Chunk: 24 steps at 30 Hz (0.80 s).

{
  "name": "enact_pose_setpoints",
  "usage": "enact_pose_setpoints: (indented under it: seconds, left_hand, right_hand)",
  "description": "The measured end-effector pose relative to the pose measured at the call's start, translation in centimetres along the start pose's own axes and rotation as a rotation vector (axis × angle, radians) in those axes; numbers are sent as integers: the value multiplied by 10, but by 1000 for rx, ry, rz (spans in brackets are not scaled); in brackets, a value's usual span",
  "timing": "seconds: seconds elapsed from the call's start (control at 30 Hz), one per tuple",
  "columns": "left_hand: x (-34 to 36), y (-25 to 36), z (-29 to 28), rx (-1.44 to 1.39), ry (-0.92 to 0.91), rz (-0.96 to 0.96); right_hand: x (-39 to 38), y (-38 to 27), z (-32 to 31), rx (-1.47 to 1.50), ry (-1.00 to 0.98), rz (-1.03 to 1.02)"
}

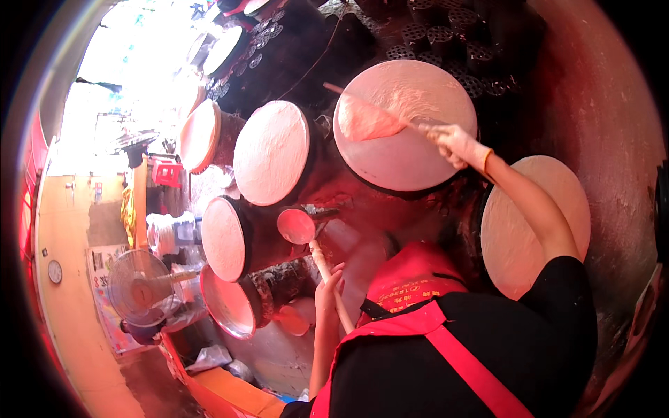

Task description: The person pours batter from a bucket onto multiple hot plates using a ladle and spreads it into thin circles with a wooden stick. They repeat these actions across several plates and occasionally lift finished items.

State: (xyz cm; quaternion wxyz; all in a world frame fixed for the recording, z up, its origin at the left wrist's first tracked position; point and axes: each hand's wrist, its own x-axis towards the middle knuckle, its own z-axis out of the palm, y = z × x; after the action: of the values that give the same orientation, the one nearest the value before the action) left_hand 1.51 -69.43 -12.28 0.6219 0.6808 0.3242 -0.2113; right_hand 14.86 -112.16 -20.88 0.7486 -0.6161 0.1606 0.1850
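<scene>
In my right hand (456, 145), closed and pale as if gloved, is the end of a long thin wooden spreader (415, 126). It lies across a large round griddle (408, 167) coated with pale batter. A thick mound of batter (366, 120) sits against the spreader on the griddle's left half. Lower in the view, my left hand (327, 291) is closed around the wooden handle of a ladle (296, 226). The ladle's round bowl is raised beside the smaller griddles; its handle runs down past my wrist.
Other batter-covered griddles stand close by: one (272, 153) left of the large one, one (223, 239) below it, and one (536, 223) under my right arm. A round pan (228, 303) sits lower left. A fan (141, 288) stands farther left. Dark perforated cylinders (439, 33) fill the far side.
</scene>
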Motion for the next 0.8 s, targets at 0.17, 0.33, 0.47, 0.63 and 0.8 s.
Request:
enact_pose_setpoints:
  seconds: [0.17,0.33,0.47,0.63,0.8]
  left_hand:
    - [19,0,-13,36,-99,-1]
    - [59,15,-20,84,-293,-34]
    - [69,34,-32,220,-368,-17]
    - [92,27,-88,358,-407,-50]
    - [103,-2,-140,274,-422,-3]
  right_hand:
    - [-94,35,20,96,-94,125]
    - [-104,56,44,260,322,-20]
    - [-151,75,75,206,167,25]
    - [-235,162,113,245,347,-121]
    - [-116,130,256,705,491,-252]
